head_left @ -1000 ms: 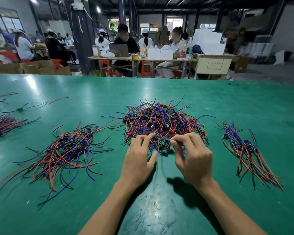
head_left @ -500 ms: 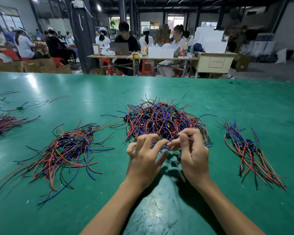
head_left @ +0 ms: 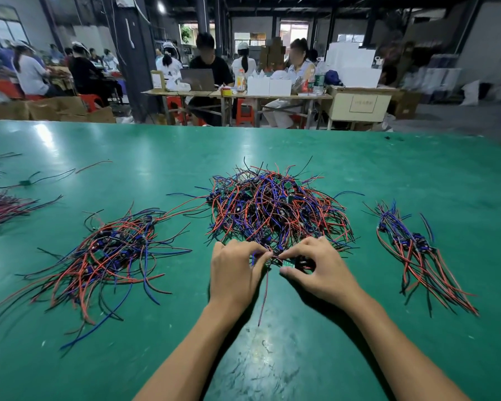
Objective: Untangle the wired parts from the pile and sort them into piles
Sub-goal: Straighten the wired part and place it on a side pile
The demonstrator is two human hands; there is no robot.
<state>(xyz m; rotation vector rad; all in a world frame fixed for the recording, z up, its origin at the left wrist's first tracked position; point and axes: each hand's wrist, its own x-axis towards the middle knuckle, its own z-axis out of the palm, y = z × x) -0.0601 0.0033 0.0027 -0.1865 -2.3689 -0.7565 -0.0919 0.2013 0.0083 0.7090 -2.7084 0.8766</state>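
You are working at the near edge of the tangled pile [head_left: 275,209], which sits at 12 o'clock from your hands on the green table [head_left: 417,169]. Your left hand [head_left: 235,273] pinches a few wires between thumb and fingertips, and your right hand [head_left: 315,267] is curled around a small green board [head_left: 287,263] with its leads, thumb tucked under it; the 2 hands meet almost tip to tip right at the pile's rim. A single red wire [head_left: 263,296] trails from that part toward 6 o'clock, between your wrists, so I judge 1 part is nearly free but not yet clear of the tangle. As for progress: at 9 o'clock lies a broad sorted heap [head_left: 110,250] of red, blue and black leads, loosely fanned, and at 3 o'clock a slimmer sorted bundle [head_left: 411,250] with its wires running toward 5 o'clock. Farther off at 10 o'clock, near the table's left edge, there is another dark bunch [head_left: 0,206] and a stray part [head_left: 26,182] lying alone. So sorting is well under way, yet the middle pile looks to be the densest of the lot, and I would call the job roughly half done at best. What remains is to draw this part clear without dragging its neighbours along, lay it on the matching side, and repeat for the many parts left in the tangle.
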